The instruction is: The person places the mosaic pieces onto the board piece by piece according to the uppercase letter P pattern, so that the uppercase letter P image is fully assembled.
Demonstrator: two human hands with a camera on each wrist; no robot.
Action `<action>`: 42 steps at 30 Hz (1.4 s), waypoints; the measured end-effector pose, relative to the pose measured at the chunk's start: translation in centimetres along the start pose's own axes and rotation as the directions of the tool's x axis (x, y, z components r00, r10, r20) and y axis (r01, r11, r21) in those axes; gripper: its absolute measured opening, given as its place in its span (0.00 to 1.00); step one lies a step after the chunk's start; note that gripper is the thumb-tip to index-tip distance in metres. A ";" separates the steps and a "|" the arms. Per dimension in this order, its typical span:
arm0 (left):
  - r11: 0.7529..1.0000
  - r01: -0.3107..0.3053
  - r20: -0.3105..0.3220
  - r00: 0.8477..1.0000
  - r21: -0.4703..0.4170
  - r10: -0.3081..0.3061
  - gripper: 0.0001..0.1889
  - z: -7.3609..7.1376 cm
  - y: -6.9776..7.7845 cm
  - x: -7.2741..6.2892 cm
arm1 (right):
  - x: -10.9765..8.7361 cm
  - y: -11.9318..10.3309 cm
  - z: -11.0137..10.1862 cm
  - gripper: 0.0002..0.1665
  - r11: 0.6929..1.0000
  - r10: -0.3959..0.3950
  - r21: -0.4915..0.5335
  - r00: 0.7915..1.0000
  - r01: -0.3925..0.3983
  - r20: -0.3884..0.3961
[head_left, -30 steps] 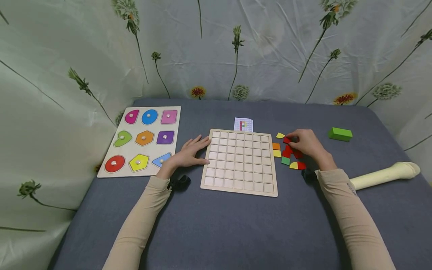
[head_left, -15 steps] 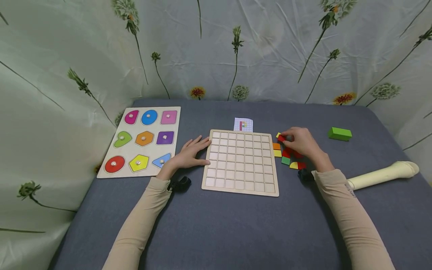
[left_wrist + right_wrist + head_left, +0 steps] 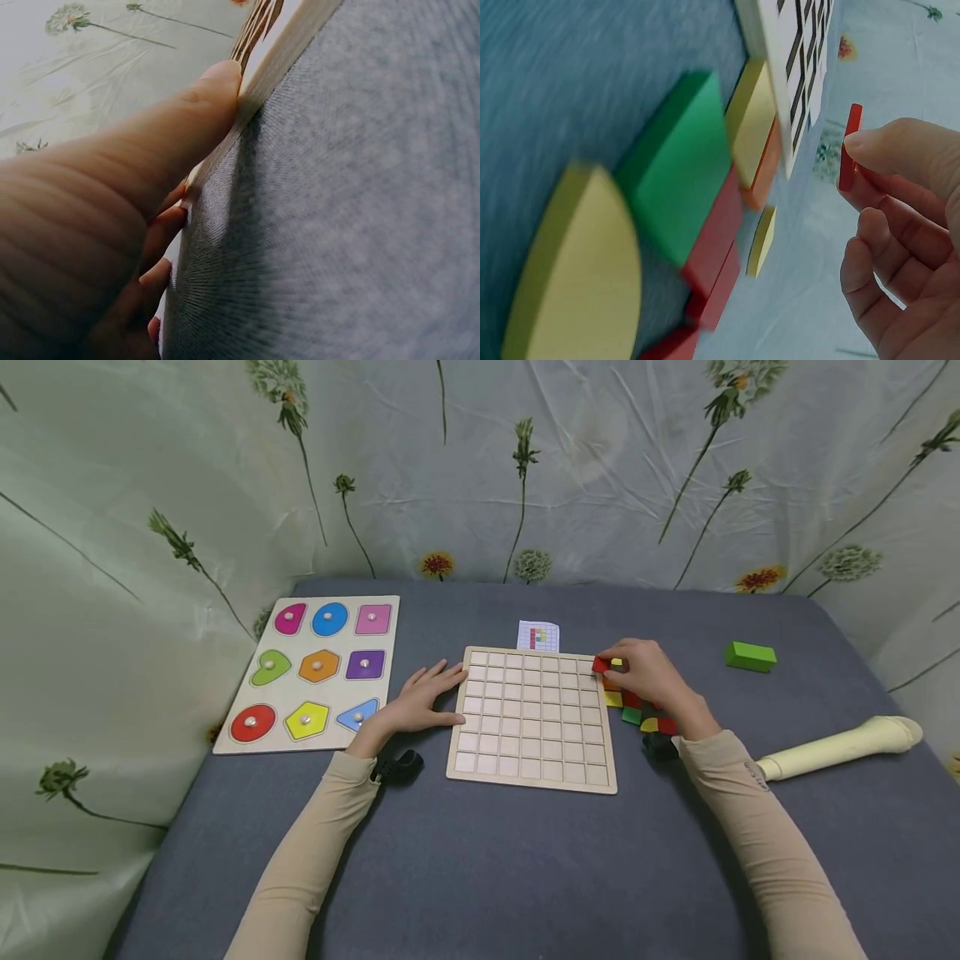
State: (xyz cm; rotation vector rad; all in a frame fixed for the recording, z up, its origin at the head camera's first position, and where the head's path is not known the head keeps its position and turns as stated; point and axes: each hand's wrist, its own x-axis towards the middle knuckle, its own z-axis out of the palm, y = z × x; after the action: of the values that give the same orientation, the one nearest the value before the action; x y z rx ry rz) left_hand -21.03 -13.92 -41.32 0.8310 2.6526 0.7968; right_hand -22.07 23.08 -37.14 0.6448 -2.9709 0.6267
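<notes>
My left hand (image 3: 420, 702) rests against the left edge of a square wooden grid board (image 3: 531, 720), fingers spread and straight. In the left wrist view the thumb (image 3: 199, 112) touches the board's side. Between thumb and fingertips my right hand (image 3: 651, 677) pinches a thin red tile (image 3: 854, 120), held up at the board's far right corner. Below that hand lie loose tiles: a green one (image 3: 679, 161), a rounded yellow one (image 3: 577, 262), an orange one (image 3: 761, 169) and several red ones, partly hidden in the head view.
A small printed grid card (image 3: 538, 636) sits behind the board. To the left is a knobbed shape puzzle (image 3: 281, 700). A green block (image 3: 751, 657) and a cream-coloured tube (image 3: 840, 747) lie to the right on the grey-blue cloth (image 3: 525, 877).
My right hand has picked up a red tile from the loose pieces and carried it left to the board's far right corner. The left hand stays at the board's edge.
</notes>
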 end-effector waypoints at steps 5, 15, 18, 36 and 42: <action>1.000 -0.002 -0.009 1.000 0.003 0.002 0.42 0.1 -0.3 0.1 | 0.7 -0.9 0.6 0.19 0.999 -0.009 0.044 1.000 0.008 0.029; 1.000 -0.016 -0.036 0.999 0.024 0.017 0.42 0.2 -0.2 0.2 | 1.9 -2.5 1.6 0.18 0.996 -0.081 0.052 0.996 0.078 0.043; 0.999 -0.018 -0.045 0.999 0.041 0.020 0.42 0.3 -0.2 0.2 | 2.2 -3.0 1.9 0.18 0.992 -0.111 0.066 0.993 0.107 0.047; 0.999 -0.011 -0.126 0.992 0.034 0.015 0.41 0.7 -0.4 0.0 | 4.8 -5.3 4.1 0.13 0.972 -0.231 0.068 0.969 0.226 0.090; 0.999 -0.009 -0.133 0.991 0.035 0.013 0.40 0.8 -0.4 0.1 | 5.5 -5.6 4.5 0.12 0.965 -0.259 0.070 0.961 0.252 0.102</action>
State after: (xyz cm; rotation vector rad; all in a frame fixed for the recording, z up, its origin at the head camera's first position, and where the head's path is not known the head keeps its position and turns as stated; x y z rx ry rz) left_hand -20.97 -13.85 -42.23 0.8291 2.7872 0.8399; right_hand -24.58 14.47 -38.49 1.0804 -2.9024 0.6753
